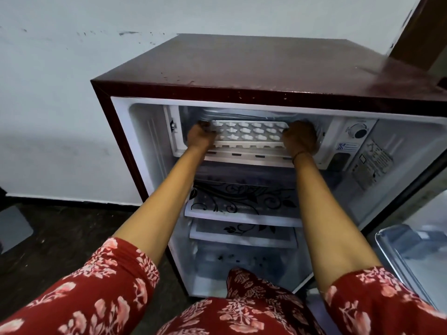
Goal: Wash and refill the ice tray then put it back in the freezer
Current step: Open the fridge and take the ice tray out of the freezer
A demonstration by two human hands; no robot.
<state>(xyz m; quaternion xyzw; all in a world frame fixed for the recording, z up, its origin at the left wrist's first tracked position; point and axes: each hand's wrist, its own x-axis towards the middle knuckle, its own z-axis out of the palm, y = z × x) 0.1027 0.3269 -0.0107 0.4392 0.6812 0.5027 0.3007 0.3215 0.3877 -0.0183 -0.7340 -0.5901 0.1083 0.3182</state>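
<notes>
Facing a pale, scuffed wall (72,93) and, in front of it, a small maroon fridge (242,68) with its door (411,250) swung wide to the right of the freezer compartment (242,157). Reaching both bare arms up into that compartment at the top of the cabinet. Holding the white ice tray (249,134) just inside the compartment's mouth, lying flat and level, with its long axis running side to side, parallel to the compartment's front lip. Curling the left hand (200,137) round the short end nearest the compartment's left wall, and curling the right hand (300,139) round the opposite short end, by the right wall, not far from the thermostat dial (359,131) outside the compartment. Seeing white shapes in the cells, but failing to tell water from ice. Judging neither hand the nearer, with one at each end and the tray spanning the gap between them. Expecting the coming move to be a straight slide along the tray's short axis, in or out of the compartment, though unable to tell which. Needing both ends to travel together and level, to avoid tipping the cells or jamming a corner against a side wall. Leaving untouched the floral-printed glass shelf (242,201) below the compartment.
</notes>
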